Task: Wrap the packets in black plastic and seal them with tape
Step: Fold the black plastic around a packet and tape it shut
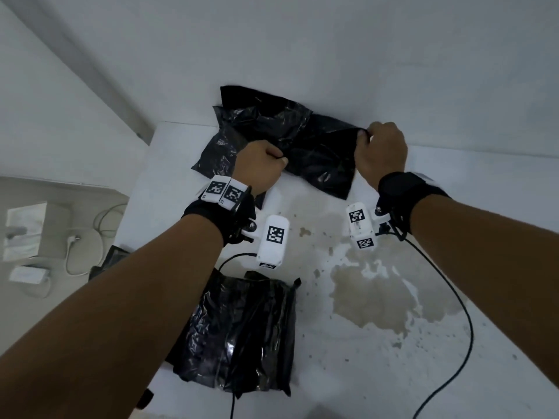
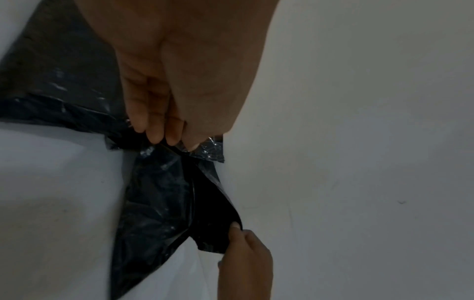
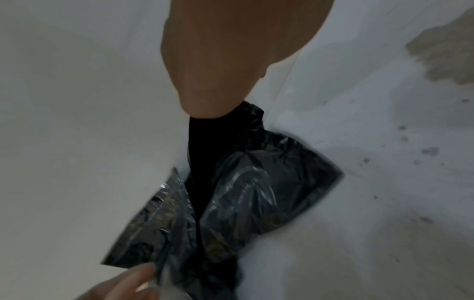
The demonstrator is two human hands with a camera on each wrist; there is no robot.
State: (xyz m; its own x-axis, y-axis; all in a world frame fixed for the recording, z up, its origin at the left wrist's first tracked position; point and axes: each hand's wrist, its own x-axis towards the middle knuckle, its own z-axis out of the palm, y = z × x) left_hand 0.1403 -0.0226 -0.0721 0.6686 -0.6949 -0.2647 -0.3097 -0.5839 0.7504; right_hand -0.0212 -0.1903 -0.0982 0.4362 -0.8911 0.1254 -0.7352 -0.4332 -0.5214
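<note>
Here black plastic stretches between both hands.

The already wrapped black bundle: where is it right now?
In the head view, the wrapped bundle lies near the table's front-left edge, under the left forearm.

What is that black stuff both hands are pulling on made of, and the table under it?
The black sheet looks like thin glossy plastic film: it crinkles and glints. The table seems a white-painted hard surface, matt, its coating worn off in brownish patches; what lies beneath is unclear.
</note>
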